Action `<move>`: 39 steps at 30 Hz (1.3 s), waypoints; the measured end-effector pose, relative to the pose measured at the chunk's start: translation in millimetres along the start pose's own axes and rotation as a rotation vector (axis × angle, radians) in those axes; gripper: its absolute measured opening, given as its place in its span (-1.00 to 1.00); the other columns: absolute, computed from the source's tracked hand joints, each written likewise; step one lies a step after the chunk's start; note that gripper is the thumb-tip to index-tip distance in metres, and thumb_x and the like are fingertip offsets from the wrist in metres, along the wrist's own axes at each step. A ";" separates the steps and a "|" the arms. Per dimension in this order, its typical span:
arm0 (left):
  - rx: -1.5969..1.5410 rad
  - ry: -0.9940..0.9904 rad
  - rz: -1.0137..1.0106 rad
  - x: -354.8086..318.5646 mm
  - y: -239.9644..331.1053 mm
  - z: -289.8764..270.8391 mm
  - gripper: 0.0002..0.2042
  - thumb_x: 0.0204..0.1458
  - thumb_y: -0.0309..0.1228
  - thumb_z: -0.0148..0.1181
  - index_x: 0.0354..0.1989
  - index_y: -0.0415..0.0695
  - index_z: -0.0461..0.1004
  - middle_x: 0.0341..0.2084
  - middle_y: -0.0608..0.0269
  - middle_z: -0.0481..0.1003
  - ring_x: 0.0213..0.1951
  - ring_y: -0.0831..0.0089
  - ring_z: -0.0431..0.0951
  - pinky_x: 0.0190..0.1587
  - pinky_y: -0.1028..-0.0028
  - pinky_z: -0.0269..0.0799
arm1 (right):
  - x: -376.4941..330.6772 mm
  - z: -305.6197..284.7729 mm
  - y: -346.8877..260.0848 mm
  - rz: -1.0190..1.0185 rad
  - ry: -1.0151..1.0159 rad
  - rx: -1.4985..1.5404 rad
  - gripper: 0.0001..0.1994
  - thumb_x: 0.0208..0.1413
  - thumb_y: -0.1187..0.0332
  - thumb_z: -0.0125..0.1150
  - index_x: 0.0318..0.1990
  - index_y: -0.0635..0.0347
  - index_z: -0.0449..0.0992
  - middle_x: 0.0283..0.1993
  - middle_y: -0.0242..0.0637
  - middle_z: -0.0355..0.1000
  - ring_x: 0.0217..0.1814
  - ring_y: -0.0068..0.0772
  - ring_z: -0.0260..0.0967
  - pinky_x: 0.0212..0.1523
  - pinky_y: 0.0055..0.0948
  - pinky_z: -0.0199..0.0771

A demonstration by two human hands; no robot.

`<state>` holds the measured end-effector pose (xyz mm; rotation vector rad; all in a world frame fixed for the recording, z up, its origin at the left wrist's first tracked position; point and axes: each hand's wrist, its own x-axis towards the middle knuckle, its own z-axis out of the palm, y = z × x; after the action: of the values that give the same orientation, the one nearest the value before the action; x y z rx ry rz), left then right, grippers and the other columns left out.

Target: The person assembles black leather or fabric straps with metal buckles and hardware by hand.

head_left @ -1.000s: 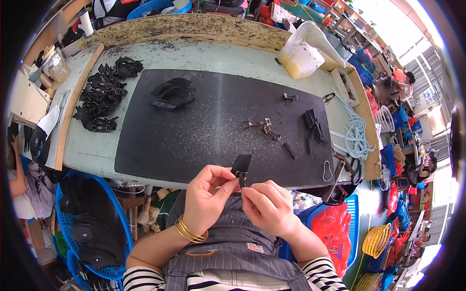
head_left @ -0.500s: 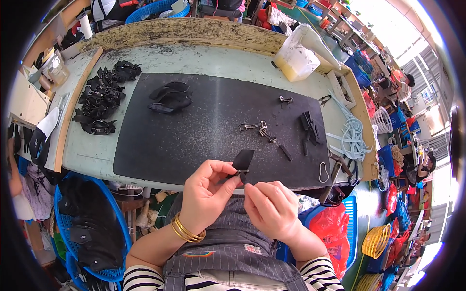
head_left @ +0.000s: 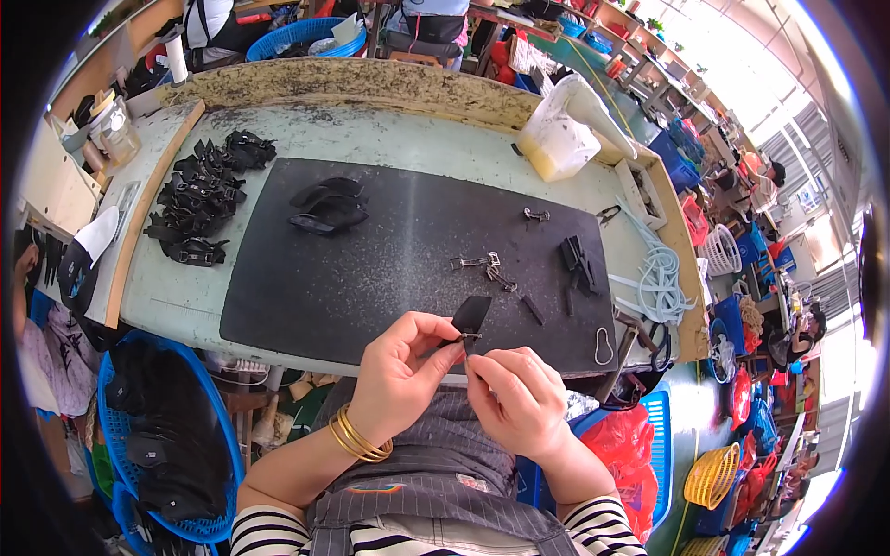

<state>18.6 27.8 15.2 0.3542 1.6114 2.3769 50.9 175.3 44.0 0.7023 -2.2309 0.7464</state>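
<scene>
Between my hands, over the near edge of the black mat (head_left: 371, 278), is a black strap piece (head_left: 472, 315) with a small metal buckle (head_left: 472, 335) across it. My left hand (head_left: 403, 371) pinches the strap beside the buckle with thumb and forefinger. Just below the buckle, my right hand (head_left: 521, 394) is closed on the strap's lower part, which its fingers mostly hide. Farther off on the mat lie several metal buckles (head_left: 493, 260), a short black strip (head_left: 532, 309), a stack of black straps (head_left: 576, 264) and some curved black pieces (head_left: 328, 206).
Buckled black straps (head_left: 197, 196) are heaped at the table's left. At the right are a white plastic container (head_left: 561, 134), pale blue cord (head_left: 660, 273), a metal clamp-like tool (head_left: 623, 357) and scissors (head_left: 660, 343). A blue basket (head_left: 215, 398) stands lower left.
The whole view has shifted slightly. My hands keep their pinch on the strap and buckle, and less of the strap's lower end shows between my fingers.
</scene>
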 end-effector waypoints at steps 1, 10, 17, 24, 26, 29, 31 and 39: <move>0.008 -0.016 0.002 -0.7 0.2 1.3 -0.85 0.03 -0.64 0.12 -0.22 -0.28 0.35 -0.28 0.24 0.44 -0.20 0.54 0.48 -0.10 0.57 0.44 | -0.2 0.2 0.6 -0.004 0.001 -0.002 -0.73 -0.32 0.70 0.29 -0.35 0.35 0.47 -0.44 -0.22 0.39 -0.55 -0.32 0.37 -0.55 -0.50 0.40; 0.140 -0.024 -0.011 -3.4 3.5 0.2 -0.80 -0.02 -0.56 0.22 -0.20 -0.28 0.45 -0.30 0.25 0.51 -0.27 0.62 0.50 -0.21 0.63 0.46 | 0.9 -11.1 2.7 0.298 -0.031 0.121 -0.80 -0.17 0.65 0.24 -0.31 0.33 0.47 -0.26 -0.13 0.41 -0.39 -0.27 0.43 -0.40 -0.46 0.45; 0.109 0.014 0.028 -7.4 0.2 0.8 -0.81 -0.03 -0.50 0.25 -0.24 -0.26 0.47 -0.35 0.26 0.52 -0.32 0.63 0.51 -0.24 0.64 0.45 | 4.2 -15.9 10.8 0.643 -0.114 0.579 -0.90 -0.09 0.67 0.19 -0.37 0.38 0.46 -0.24 -0.23 0.45 -0.25 -0.52 0.45 -0.22 -0.58 0.47; 0.155 -0.094 -0.095 -5.6 11.2 -5.5 -0.85 -0.01 -0.59 0.20 -0.24 -0.28 0.46 -0.36 0.29 0.49 -0.32 0.66 0.47 -0.24 0.67 0.42 | -0.1 -17.6 9.5 0.760 -0.127 0.771 -0.88 -0.04 0.66 0.18 -0.31 0.38 0.44 -0.27 -0.28 0.45 -0.20 -0.57 0.42 -0.16 -0.57 0.46; 0.169 -0.100 -0.122 -6.8 10.8 -6.5 -0.86 -0.01 -0.58 0.20 -0.25 -0.28 0.46 -0.38 0.30 0.49 -0.34 0.67 0.47 -0.27 0.68 0.42 | -2.0 -18.3 10.1 0.819 -0.136 0.836 -0.86 0.02 0.59 0.18 -0.25 0.38 0.43 -0.29 -0.31 0.44 -0.25 -0.60 0.41 -0.22 -0.60 0.46; 0.217 -0.108 -0.081 -8.0 8.5 -9.0 -0.86 0.00 -0.57 0.19 -0.25 -0.27 0.46 -0.40 0.32 0.49 -0.37 0.68 0.46 -0.31 0.69 0.41 | 6.1 -18.4 14.3 1.015 -0.049 0.748 -0.85 0.08 0.50 0.16 -0.22 0.37 0.42 -0.31 -0.34 0.44 -0.31 -0.64 0.39 -0.30 -0.63 0.43; 0.165 -0.131 -0.082 -9.7 7.4 -9.3 -0.86 0.00 -0.53 0.21 -0.26 -0.26 0.49 -0.36 0.29 0.52 -0.39 0.69 0.46 -0.37 0.71 0.39 | 6.3 -19.2 16.3 1.059 -0.164 0.837 -0.84 0.10 0.47 0.15 -0.21 0.37 0.42 -0.32 -0.35 0.43 -0.34 -0.65 0.38 -0.32 -0.64 0.41; 0.030 -0.096 -0.129 -10.3 14.6 -11.4 -0.86 0.01 -0.56 0.19 -0.25 -0.30 0.47 -0.33 0.28 0.50 -0.42 0.73 0.44 -0.42 0.76 0.38 | -0.1 -17.4 20.7 1.069 -0.208 1.046 -0.85 0.09 0.49 0.15 -0.21 0.37 0.42 -0.38 -0.40 0.40 -0.38 -0.68 0.34 -0.35 -0.66 0.36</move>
<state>23.5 9.2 24.0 0.3526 1.5792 2.2083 44.8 201.3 48.1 -0.1080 -2.1860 2.5321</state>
